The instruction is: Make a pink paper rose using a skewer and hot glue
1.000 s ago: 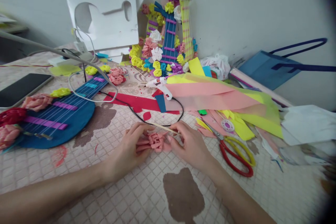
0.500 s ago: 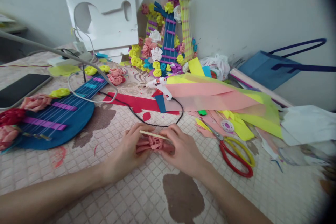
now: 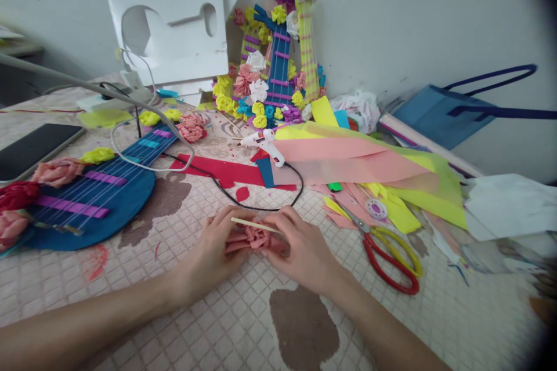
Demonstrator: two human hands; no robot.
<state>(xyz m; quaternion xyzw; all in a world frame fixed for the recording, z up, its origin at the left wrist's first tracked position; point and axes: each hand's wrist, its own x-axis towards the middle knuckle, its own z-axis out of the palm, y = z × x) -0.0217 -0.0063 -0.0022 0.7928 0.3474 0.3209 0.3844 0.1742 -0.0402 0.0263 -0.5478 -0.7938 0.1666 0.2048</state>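
Between both hands sits a pink crepe paper flower [image 3: 257, 238], its folded ends running out to either side. My left hand [image 3: 221, 246] pinches the flower's left end, fingers curled round it. On the other side my right hand [image 3: 298, 246] grips the right end of the paper. A thin pale wooden stick [image 3: 256, 224] lies across the top of the flower, its right end at my right fingers; the grip on it is partly hidden. Beyond the hands lies a white glue gun [image 3: 265, 142] on its side, with a black cord looping toward me.
Red-and-yellow-handled scissors [image 3: 387, 252] lie to the right, near pink and yellow crepe paper strips [image 3: 357, 162]. A blue paper guitar [image 3: 108, 203] with flowers and a phone [image 3: 39, 148] are at left. More decorated guitars [image 3: 278, 64] lean on the wall.
The hands and flower stay in almost the same place. The whole view has shifted very slightly; nothing was taken up or let go.
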